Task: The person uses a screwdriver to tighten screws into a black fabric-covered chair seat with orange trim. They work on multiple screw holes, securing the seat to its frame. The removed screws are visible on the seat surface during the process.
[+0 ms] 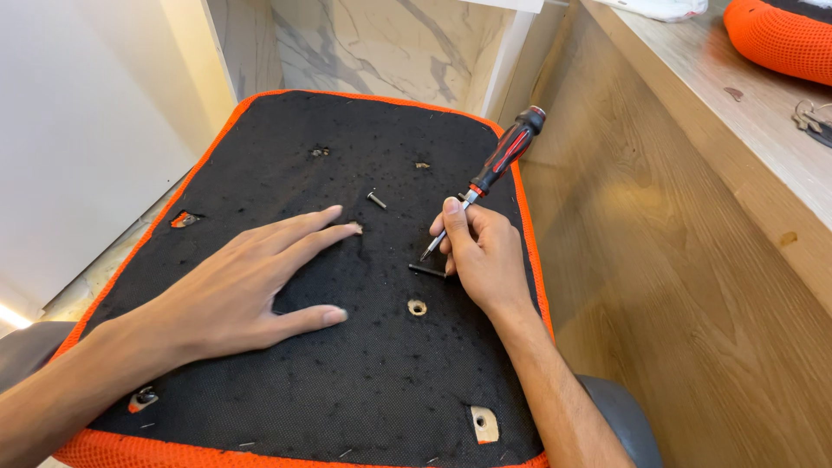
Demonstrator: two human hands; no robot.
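Screwdriver poised over upturned seat base

Left hand [247,295] lies flat, bracing the black fabric-covered, orange-edged seat panel [286,381]; right hand [481,251] pinches the red-and-black screwdriver [498,165] by its shaft near the right edge, a dark bolt [426,270] beneath it.

Both forearms are bare, with no sleeves in view. The left hand [247,290] and right hand [481,251] wear no gloves, rings or watch

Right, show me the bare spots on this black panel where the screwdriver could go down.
Free: the black panel between the two upper holes and its far orange rim, and the near strip below the left hand.
Crowded: the middle, around the right hand, screwdriver, loose bolts and washer.
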